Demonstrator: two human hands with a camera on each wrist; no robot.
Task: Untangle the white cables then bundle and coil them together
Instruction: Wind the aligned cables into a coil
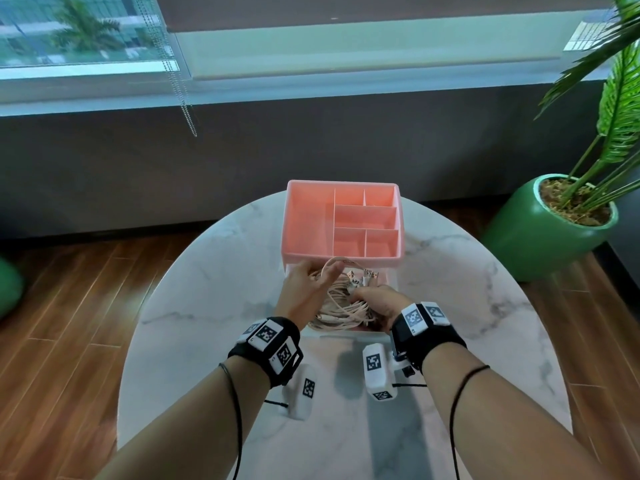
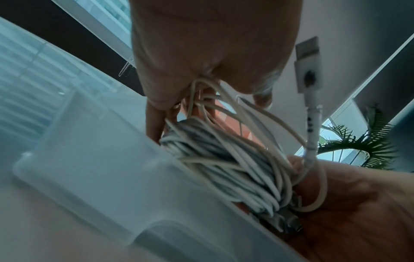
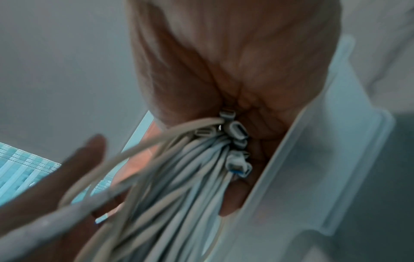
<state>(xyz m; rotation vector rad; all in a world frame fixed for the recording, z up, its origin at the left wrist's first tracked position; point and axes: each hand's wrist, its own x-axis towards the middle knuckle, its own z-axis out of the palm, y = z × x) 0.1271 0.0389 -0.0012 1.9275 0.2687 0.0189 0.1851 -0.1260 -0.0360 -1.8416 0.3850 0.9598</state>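
A tangled bunch of white cables (image 1: 341, 306) lies in the pulled-out translucent drawer (image 1: 346, 336) under a pink organizer (image 1: 308, 223). My left hand (image 1: 304, 289) grips several loops at the bunch's left side; in the left wrist view its fingers (image 2: 156, 120) curl round the cable strands (image 2: 235, 168), and a USB plug (image 2: 308, 65) sticks up beside them. My right hand (image 1: 381, 299) grips the right side. In the right wrist view the right hand (image 3: 235, 70) closes on the cables (image 3: 179, 177) near several connector ends (image 3: 237, 131). The drawer wall (image 3: 313, 159) runs right beside it.
The organizer stands on a round white marble table (image 1: 207, 306) with its edge close on all sides. A green potted plant (image 1: 550, 233) stands on the floor to the right. A dark wall and window sill lie beyond, above a wooden floor (image 1: 69, 306).
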